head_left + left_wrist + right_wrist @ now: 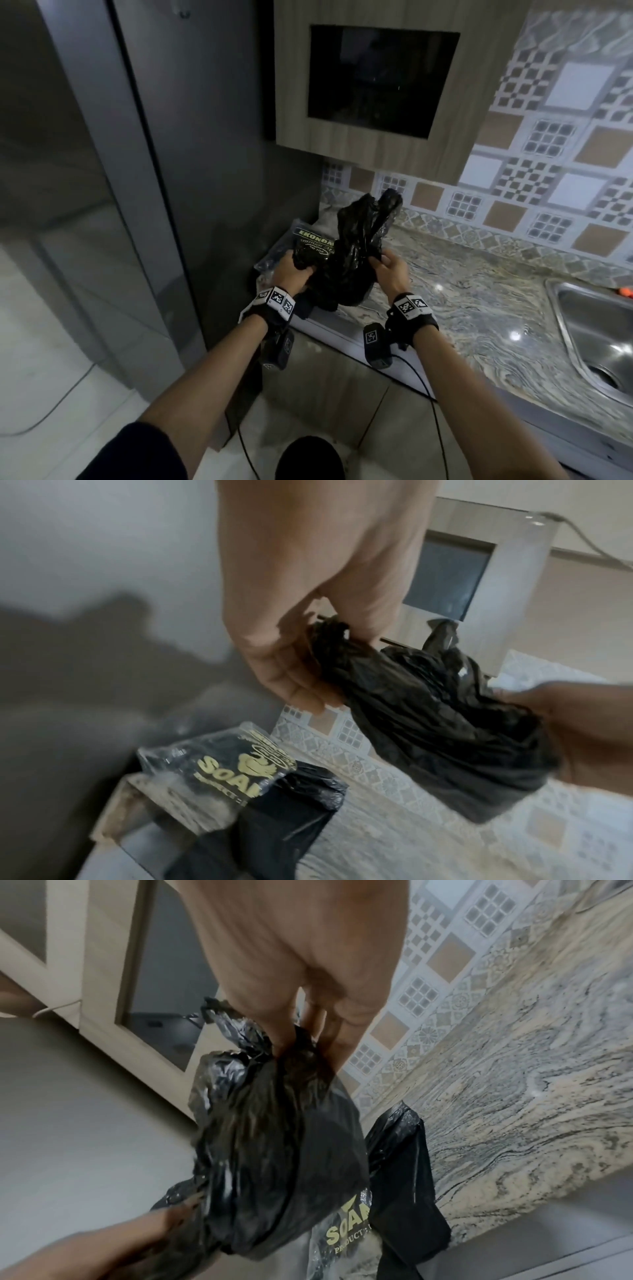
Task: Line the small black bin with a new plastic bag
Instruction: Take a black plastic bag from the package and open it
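Above the left end of the marble counter (462, 294), both hands hold one crumpled black plastic bag (346, 260).

The bag hangs in the air between the hands, just over the counter edge, with one loose handle standing up toward the tiled wall (534, 192). The left hand (294, 270) has its fingers curled around a bunched part of the bag, and the right hand (390, 267) pinches another gathered part between thumb and fingertips. Under the bag, in the corner beside the grey fridge (191, 171), lies a clear printed packet (236, 772) with black bags inside, and more folded black plastic (291, 813) lies beside it. A steel sink (596, 329) is further to the right, and a wooden wall cabinet (376, 78) with a dark glass panel hangs above.
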Demonstrator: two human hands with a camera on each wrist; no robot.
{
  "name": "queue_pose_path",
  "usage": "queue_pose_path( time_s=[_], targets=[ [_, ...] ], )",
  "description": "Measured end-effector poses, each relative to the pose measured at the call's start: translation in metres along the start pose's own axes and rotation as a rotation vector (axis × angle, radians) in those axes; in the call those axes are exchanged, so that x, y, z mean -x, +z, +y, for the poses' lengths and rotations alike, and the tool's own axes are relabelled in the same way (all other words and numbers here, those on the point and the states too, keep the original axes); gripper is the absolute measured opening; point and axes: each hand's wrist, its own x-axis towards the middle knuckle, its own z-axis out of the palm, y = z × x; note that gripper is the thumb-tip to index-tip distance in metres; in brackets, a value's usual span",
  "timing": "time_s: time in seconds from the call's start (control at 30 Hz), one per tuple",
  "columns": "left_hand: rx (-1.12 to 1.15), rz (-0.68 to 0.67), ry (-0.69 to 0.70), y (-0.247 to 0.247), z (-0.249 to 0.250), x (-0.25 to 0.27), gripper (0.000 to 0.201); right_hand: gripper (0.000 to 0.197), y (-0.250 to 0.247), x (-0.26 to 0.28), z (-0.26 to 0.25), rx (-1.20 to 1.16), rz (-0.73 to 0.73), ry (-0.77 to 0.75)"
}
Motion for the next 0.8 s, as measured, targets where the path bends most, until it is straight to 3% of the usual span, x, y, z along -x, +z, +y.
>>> queue_pose_path(
  time_s=[0.1,0.17,0.23,0.33,0.4,0.47,0.67,0.73,0.8],
  targets=[
    [-0.105,0.066,0.03,-0.024,-0.015,0.006,0.082,0.019,0.014,0.015,-0.013,-0.014,0.013,-0.011],
    [-0.101,0.083,0.105,-0.037,-0.022,0.009,0.085,0.022,0.024,0.028,-0.022,-0.019,0.007,-0.022],
    [-0.075,-0.004,0.165,-0.045,-0.026,0.011,0.074,0.021,0.034,0.04,-0.027,0.013,-0.014,-0.039],
    [0.057,-0.21,0.094,-0.047,-0.019,0.022,0.086,0.026,0.047,0.063,-0.036,0.013,-0.085,-0.01],
    [0.137,-0.277,0.067,-0.047,-0.008,0.033,0.07,0.031,0.052,0.077,-0.038,0.003,-0.136,0.014],
    [0.178,-0.251,0.061,-0.047,0.0,0.038,0.05,0.031,0.053,0.087,-0.037,-0.002,-0.157,0.035],
    [0.213,-0.197,0.133,-0.04,-0.004,0.047,0.029,0.053,0.045,0.107,-0.038,-0.007,-0.155,0.044],
    [0.215,-0.242,0.153,-0.036,-0.009,0.052,0.027,0.037,0.046,0.112,-0.038,0.097,-0.117,-0.039],
    [0.222,-0.25,0.171,-0.037,-0.013,0.055,0.024,0.019,0.041,0.115,-0.036,0.176,0.013,-0.095]
  ],
)
